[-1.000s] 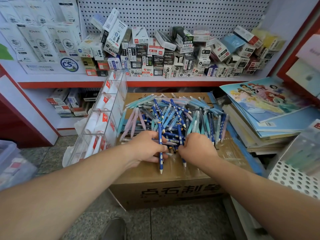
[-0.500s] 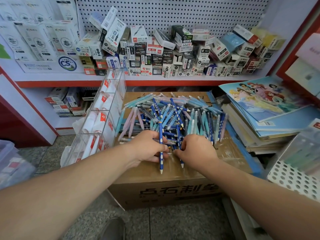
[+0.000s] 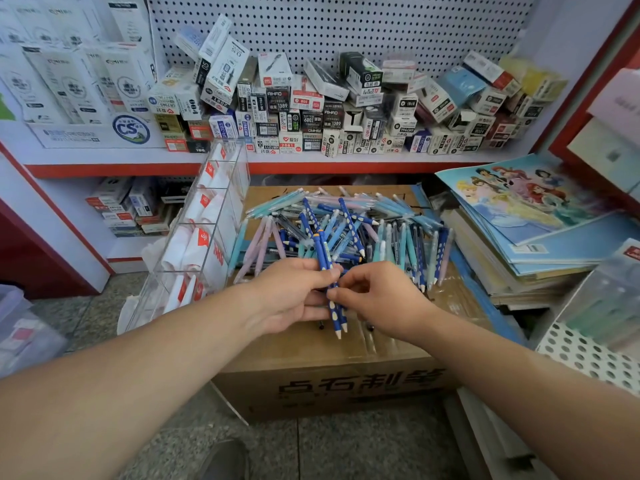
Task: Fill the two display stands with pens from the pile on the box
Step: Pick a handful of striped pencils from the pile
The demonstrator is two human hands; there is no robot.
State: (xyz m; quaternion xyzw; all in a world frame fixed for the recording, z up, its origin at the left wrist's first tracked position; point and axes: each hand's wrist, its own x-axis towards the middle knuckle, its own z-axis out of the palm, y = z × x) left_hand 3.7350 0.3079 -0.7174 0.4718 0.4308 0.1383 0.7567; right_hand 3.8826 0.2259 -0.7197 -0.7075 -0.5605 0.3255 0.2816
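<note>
Pegboard shelving backs a cardboard box (image 3: 311,355) bearing the pile of pens (image 3: 381,216). Curled fingers (image 3: 313,304) hide how many blue pens (image 3: 323,251) are held: the left hand (image 3: 287,299) grips them, the right hand (image 3: 381,299) pinches them lower. One clear display stand (image 3: 207,237) touches the box; another stand (image 3: 602,299) is blurred and cut off.

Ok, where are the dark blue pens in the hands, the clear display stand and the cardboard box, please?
dark blue pens (image 3: 321,249): head view, barrel above the grip.
clear display stand (image 3: 239,178): head view, clear side wall near top.
cardboard box (image 3: 252,389): head view, bare front face left of print.
</note>
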